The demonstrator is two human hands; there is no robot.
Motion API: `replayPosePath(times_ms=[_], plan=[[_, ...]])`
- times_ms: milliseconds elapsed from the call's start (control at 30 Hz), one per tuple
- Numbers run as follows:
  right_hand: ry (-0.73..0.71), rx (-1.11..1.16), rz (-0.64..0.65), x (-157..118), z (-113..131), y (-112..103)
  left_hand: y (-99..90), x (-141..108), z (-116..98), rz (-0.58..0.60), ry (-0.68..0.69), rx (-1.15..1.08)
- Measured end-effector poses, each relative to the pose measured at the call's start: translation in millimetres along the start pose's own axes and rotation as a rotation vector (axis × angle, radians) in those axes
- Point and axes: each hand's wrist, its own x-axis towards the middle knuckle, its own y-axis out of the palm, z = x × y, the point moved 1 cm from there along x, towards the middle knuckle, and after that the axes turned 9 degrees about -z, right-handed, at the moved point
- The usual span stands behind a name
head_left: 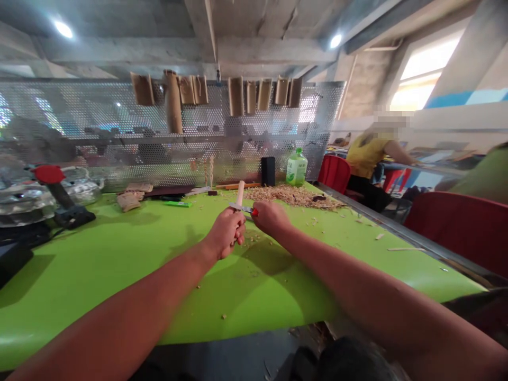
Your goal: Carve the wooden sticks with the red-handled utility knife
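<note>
Forearms (pixel 119 328) extend over the green table (pixel 99 275). The left hand (pixel 225 233) is closed around a wooden stick (pixel 239 193), which stands upright above the fist. The right hand (pixel 271 218) is closed on a red-handled knife (pixel 254 212), with the blade (pixel 243 208) against the stick. Wood shavings (pixel 291 196) lie beyond, on the table.

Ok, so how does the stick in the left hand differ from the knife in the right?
The wooden stick is pale bare wood, while the small knife shows a metal blade and a red end. The stick stands upright; the knife lies nearly level. The left hand grips the stick, the right hand the knife. Both are held close together above the green table.
</note>
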Motion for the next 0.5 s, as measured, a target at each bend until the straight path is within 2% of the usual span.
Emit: replayPosePath(times_ms=[233, 367, 500], plan=[[-0.005, -0.001, 0.001, 4, -5, -2, 5.4, -5, -1, -0.051, -0.036, 0.049], [0.072, -0.003, -0.028, 11, -14, 2, 10.7, -10, -3, -0.002, -0.074, 0.062], [0.197, 0.061, 0.013, 19, -27, 4, 12.2, -18, -5, 0.027, -0.078, 0.111]])
